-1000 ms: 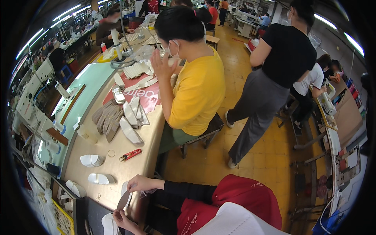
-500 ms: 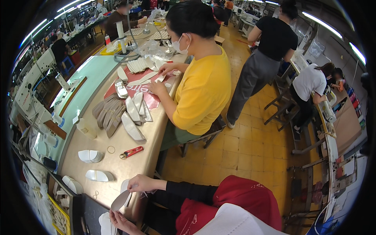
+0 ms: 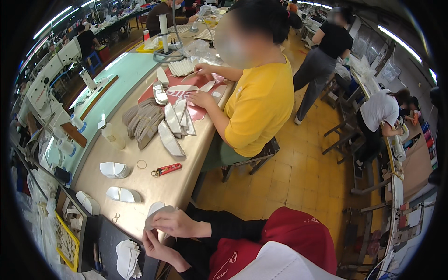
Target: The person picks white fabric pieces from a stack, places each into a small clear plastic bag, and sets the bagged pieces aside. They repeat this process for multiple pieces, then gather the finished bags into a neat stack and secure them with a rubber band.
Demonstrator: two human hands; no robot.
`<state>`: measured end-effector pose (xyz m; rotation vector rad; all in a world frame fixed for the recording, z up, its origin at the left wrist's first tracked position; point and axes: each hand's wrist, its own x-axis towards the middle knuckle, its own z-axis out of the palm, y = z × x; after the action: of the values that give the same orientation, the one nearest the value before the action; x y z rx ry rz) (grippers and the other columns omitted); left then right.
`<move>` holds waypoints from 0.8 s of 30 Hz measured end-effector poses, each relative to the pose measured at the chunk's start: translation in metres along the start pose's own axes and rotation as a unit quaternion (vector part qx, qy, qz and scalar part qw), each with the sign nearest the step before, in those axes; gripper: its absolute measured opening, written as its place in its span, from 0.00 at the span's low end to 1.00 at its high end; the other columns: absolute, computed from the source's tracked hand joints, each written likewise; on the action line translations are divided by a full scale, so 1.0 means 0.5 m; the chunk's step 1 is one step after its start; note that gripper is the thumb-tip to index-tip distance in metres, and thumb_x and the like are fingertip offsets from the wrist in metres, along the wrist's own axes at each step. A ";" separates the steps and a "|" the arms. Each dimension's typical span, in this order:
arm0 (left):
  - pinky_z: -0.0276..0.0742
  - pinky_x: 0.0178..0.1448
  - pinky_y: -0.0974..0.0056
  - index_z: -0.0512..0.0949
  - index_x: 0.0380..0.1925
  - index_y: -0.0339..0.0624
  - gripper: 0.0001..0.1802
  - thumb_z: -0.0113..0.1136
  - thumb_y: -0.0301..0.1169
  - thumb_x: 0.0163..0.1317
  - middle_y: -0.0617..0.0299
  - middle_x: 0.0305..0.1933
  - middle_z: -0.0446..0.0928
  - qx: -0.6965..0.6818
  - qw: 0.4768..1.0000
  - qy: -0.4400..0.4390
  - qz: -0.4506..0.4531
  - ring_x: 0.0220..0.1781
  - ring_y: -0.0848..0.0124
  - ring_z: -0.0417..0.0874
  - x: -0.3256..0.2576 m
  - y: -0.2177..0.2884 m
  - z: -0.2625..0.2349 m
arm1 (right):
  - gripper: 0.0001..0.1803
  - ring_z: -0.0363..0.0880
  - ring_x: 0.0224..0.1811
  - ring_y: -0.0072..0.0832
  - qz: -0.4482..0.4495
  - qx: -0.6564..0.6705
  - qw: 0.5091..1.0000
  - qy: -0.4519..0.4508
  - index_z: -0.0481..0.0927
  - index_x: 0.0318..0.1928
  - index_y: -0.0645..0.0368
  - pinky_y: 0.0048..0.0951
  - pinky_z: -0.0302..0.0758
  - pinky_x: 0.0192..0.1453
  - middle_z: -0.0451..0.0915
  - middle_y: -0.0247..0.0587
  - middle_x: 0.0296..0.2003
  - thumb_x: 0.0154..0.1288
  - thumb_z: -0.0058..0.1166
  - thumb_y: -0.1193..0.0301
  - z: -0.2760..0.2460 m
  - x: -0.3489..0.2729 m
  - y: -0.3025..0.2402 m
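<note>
Over the near edge of the table, my left hand point(image 3: 156, 244) and my right hand point(image 3: 176, 224) are together on a thin, curved grey-white piece point(image 3: 151, 220). Both sets of fingers pinch it, the right ones lying across its upper side. Just beyond it a white piece point(image 3: 157, 205) shows in part. Beside my left hand, a fanned stack of white cut pieces point(image 3: 128, 259) lies on a dark surface. White bundles held by bands, one farther away point(image 3: 115, 170) and one nearer point(image 3: 123, 194), lie on the table. A third white bundle point(image 3: 87, 203) sits at the left.
A red-handled cutter point(image 3: 166, 170), a rubber band point(image 3: 141, 164) and a clear bottle point(image 3: 113, 138) stand or lie on the tan table point(image 3: 144, 184). Farther along, a co-worker in yellow point(image 3: 261, 107) handles white pieces beside a grey-brown pile point(image 3: 144, 125). A yellow tray point(image 3: 67, 242) is at left.
My hands have drawn closer together, and my left hand has moved up and right, uncovering the white stack. The piece is now more covered by my right fingers. The co-worker's hands shifted slightly.
</note>
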<state>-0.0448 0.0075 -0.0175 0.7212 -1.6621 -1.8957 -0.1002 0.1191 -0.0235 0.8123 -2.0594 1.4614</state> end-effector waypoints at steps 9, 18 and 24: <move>0.76 0.61 0.60 0.76 0.59 0.27 0.20 0.44 0.31 0.80 0.49 0.56 0.80 0.115 0.989 -0.057 0.070 0.58 0.63 0.81 -0.058 0.023 0.030 | 0.08 0.86 0.31 0.34 0.024 -0.034 0.999 -0.029 0.86 0.42 0.58 0.31 0.81 0.30 0.86 0.37 0.39 0.61 0.63 0.72 -0.003 -0.008 -0.008; 0.78 0.50 0.61 0.77 0.63 0.36 0.22 0.56 0.23 0.70 0.50 0.47 0.79 0.163 0.973 -0.099 0.130 0.46 0.60 0.82 -0.082 0.024 0.020 | 0.07 0.87 0.34 0.41 0.130 0.036 0.988 -0.071 0.86 0.39 0.64 0.34 0.83 0.38 0.85 0.46 0.36 0.58 0.66 0.81 -0.029 0.016 -0.018; 0.79 0.51 0.63 0.77 0.62 0.34 0.21 0.58 0.23 0.69 0.49 0.50 0.79 0.127 0.978 -0.098 0.134 0.48 0.60 0.83 -0.080 0.041 0.012 | 0.08 0.86 0.33 0.40 0.142 0.040 0.987 -0.069 0.84 0.38 0.66 0.33 0.82 0.37 0.85 0.47 0.35 0.57 0.65 0.83 -0.019 0.017 -0.038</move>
<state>-0.0193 0.0367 0.0058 0.3875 -2.0361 -1.6256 -0.0925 0.1216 -0.0024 0.6879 -2.3088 1.6900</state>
